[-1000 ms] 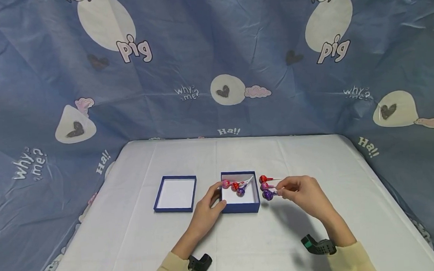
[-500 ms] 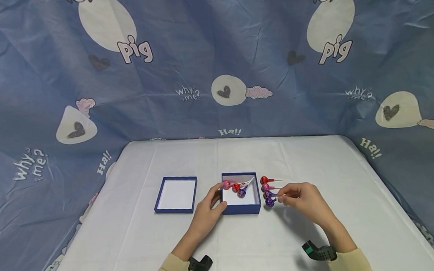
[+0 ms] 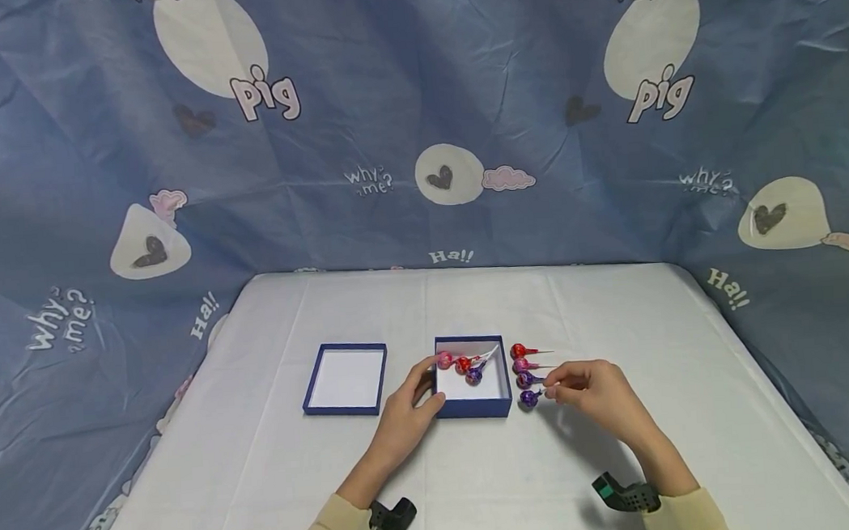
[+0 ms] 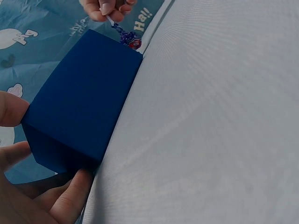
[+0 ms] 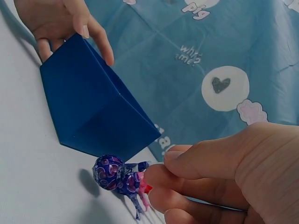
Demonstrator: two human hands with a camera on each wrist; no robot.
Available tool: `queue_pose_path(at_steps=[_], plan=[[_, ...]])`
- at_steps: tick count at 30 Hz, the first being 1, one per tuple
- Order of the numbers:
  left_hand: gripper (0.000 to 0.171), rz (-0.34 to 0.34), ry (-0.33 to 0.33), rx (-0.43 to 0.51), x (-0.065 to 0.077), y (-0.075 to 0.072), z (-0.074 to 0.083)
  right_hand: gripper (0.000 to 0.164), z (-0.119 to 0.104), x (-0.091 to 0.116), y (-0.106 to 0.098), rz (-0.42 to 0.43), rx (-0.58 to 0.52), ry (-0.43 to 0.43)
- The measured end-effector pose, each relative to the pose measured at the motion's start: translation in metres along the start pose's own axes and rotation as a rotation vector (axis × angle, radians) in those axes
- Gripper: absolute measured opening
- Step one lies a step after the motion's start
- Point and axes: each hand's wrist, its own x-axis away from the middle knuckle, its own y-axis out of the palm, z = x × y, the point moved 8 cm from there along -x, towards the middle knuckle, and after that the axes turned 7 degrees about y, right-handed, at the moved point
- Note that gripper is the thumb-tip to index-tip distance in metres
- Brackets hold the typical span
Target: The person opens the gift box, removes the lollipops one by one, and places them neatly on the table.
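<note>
A blue box (image 3: 473, 409) with a white inside stands on the table, holding a pink lollipop (image 3: 444, 360), a red one and a purple one. My left hand (image 3: 402, 408) grips its near left corner, fingers spread over two walls in the left wrist view. With thumb and fingertips, my right hand (image 3: 596, 388) pinches the stick of a purple lollipop (image 5: 108, 172), whose wrapped head hangs just off the table by its shadow in the right wrist view. Behind it, a red lollipop (image 3: 519, 351), a pink lollipop (image 3: 521, 365) and another purple lollipop (image 3: 525, 380) lie in a row right of the box.
Left of the box lies a shallow blue lid (image 3: 344, 378), white inside facing up. A white cloth (image 3: 263, 486) covers the table. Behind it hangs a blue printed curtain (image 3: 357, 123). Each wrist wears a dark band (image 3: 627, 496).
My right hand has moved slightly toward me with the purple lollipop, opening a gap between it and the other purple one. My left hand stays at the box.
</note>
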Motion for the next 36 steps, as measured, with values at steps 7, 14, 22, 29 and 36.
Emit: queue_pose_path(at_steps=[7, 14, 22, 29, 36], plan=[[0.057, 0.003, 0.005, 0.001, 0.001, -0.001, 0.002, 0.008, 0.004, -0.002, 0.005, -0.014, 0.001, 0.010], [0.058, 0.010, 0.022, 0.009, 0.000, -0.003, 0.002, 0.008, 0.009, -0.004, 0.006, -0.003, 0.018, 0.003], [0.058, -0.009, -0.009, 0.012, 0.001, 0.000, 0.000, 0.010, 0.023, -0.005, 0.001, 0.019, 0.068, 0.039], [0.059, -0.015, -0.018, 0.014, 0.003, 0.001, 0.000, 0.010, 0.033, -0.006, 0.003, 0.010, 0.103, 0.060], [0.058, -0.014, -0.002, 0.000, 0.001, -0.001, 0.002, 0.010, 0.034, -0.010, 0.004, 0.007, 0.146, 0.065]])
